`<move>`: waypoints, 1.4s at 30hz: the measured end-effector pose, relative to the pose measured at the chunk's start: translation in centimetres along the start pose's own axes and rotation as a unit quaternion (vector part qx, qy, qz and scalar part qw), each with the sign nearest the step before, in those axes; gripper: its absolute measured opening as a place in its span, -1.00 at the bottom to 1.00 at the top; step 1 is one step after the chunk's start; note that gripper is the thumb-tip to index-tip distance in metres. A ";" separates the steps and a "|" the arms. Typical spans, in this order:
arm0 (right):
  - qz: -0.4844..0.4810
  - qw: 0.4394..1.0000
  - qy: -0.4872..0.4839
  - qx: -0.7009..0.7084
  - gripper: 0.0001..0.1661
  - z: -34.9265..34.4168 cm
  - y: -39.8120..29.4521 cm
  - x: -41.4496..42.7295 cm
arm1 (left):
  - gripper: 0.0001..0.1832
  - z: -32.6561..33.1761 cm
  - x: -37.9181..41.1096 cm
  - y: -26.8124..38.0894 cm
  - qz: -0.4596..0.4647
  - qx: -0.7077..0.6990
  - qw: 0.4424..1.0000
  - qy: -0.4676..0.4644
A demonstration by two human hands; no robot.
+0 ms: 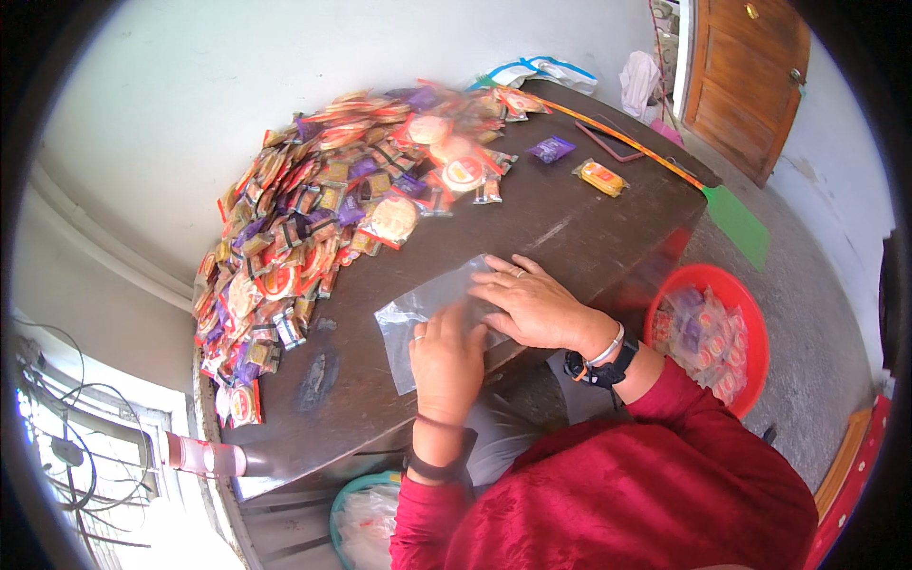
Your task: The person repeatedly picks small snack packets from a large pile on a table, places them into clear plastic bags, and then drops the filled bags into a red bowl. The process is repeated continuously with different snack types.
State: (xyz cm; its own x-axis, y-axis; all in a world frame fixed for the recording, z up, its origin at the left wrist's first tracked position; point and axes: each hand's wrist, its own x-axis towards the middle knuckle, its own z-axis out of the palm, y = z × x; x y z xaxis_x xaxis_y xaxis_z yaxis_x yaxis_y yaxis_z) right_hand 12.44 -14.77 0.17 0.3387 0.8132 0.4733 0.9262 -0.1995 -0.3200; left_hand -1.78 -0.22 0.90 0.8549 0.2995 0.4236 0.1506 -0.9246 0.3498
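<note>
A clear plastic bag [401, 329] lies flat near the front edge of the dark wooden table [556, 228]. My left hand [447, 363] rests palm down over the bag, its fingertips blurred. Beside it, my right hand [531, 303] touches the bag's right part with its fingers spread. Both hands hide part of the bag, and I see nothing inside it. Beyond the bag spreads a big heap of wrapped snacks [328, 185]: round pale biscuits in red-edged wrappers, small brown bars and purple packets. One round wrapped biscuit [393, 219] lies at the heap's near edge.
A purple packet [551, 149], a yellow wrapped cake [600, 177], a phone [609, 139] and a green fly swatter [737, 224] lie at the right. A red tub [757, 342] of filled bags stands below. A pink bottle [206, 457] and teal basket [340, 509] are at left.
</note>
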 end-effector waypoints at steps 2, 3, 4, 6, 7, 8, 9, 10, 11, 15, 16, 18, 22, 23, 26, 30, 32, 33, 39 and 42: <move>-0.002 1.000 -0.014 -0.004 -0.47 -0.1 -0.1 0.0 | -0.50 0.2 0.5 0.5 0.042 -0.007 0.999 0.011; 0.002 1.000 -0.019 -0.010 -0.47 -0.1 -0.2 0.0 | -0.50 0.3 0.7 0.6 0.061 -0.010 0.998 0.016; 0.006 1.000 -0.024 -0.016 -0.48 -0.1 -0.2 0.1 | -0.48 0.7 0.9 0.2 0.079 0.000 0.997 0.006; 0.006 1.000 -0.020 -0.019 -0.49 0.1 0.1 -0.1 | -0.44 1.6 1.0 -0.7 0.066 0.023 0.997 -0.009; 0.006 1.000 -0.017 -0.015 -0.49 0.2 0.2 0.0 | -0.41 2.0 1.1 -1.1 0.061 0.034 0.997 -0.017; 0.005 1.000 -0.014 -0.011 -0.49 0.3 0.1 0.0 | -0.34 1.9 1.2 -1.8 0.055 0.047 0.997 -0.042; 0.007 1.000 -0.014 -0.006 -0.49 0.4 0.1 -0.1 | -0.33 1.8 1.1 -2.3 0.044 0.053 0.997 -0.043; 0.005 1.000 -0.013 -0.006 -0.49 0.4 0.2 -0.1 | -0.32 1.8 1.1 -2.7 0.033 0.059 0.997 -0.044; 0.004 1.000 -0.013 -0.006 -0.50 0.3 0.2 0.0 | -0.31 1.7 1.1 -3.0 0.022 0.065 0.997 -0.045; 0.005 1.000 -0.007 0.000 -0.51 0.3 0.4 0.1 | -0.28 0.3 1.1 -4.0 -0.031 0.090 0.991 -0.094; 0.006 1.000 -0.004 0.000 -0.52 0.4 0.4 0.1 | -0.27 -0.1 1.0 -4.2 -0.045 0.096 0.989 -0.100; 0.005 1.000 -0.006 0.002 -0.52 0.5 0.5 0.1 | -0.26 -0.3 0.7 -5.0 -0.057 0.093 0.990 -0.085; 0.019 1.000 -0.023 0.010 -0.51 0.2 0.3 0.1 | -0.23 -0.9 0.1 -5.9 -0.085 0.107 0.987 -0.080; 0.026 0.999 -0.031 0.014 -0.51 0.1 0.3 0.0 | -0.23 -1.2 0.0 -6.1 -0.090 0.112 0.986 -0.080; 0.040 0.999 -0.016 0.027 -0.53 -0.3 -0.1 0.0 | -0.22 -1.7 -0.3 -6.8 -0.104 0.114 0.984 -0.091; 0.050 0.998 0.014 0.037 -0.56 0.0 0.3 -0.1 | -0.22 -2.1 -0.4 -7.4 -0.113 0.121 0.981 -0.102; 0.056 0.997 0.031 0.040 -0.58 0.1 0.7 -0.1 | -0.21 -2.4 -0.6 -7.6 -0.117 0.119 0.980 -0.111; 0.074 0.995 0.037 0.059 -0.60 0.0 0.7 0.0 | -0.22 -2.5 -0.7 -7.9 -0.114 0.119 0.980 -0.110; 0.112 0.984 0.108 0.091 -0.76 0.8 1.4 -0.3 | -0.27 -2.8 -1.1 -8.9 -0.095 0.105 0.984 -0.106; 0.099 0.985 0.113 0.085 -0.83 0.8 1.4 -0.3 | -0.30 -3.4 -1.1 -9.0 -0.100 0.093 0.986 -0.094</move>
State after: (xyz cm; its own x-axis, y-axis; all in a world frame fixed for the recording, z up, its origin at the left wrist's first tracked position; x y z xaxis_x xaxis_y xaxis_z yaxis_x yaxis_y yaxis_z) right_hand 13.54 -14.83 -1.08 0.5552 0.6218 0.5524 0.8041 -0.2318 -0.5474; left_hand -5.76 8.57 0.08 0.8733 0.4472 0.1931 0.3991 -0.8841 0.2430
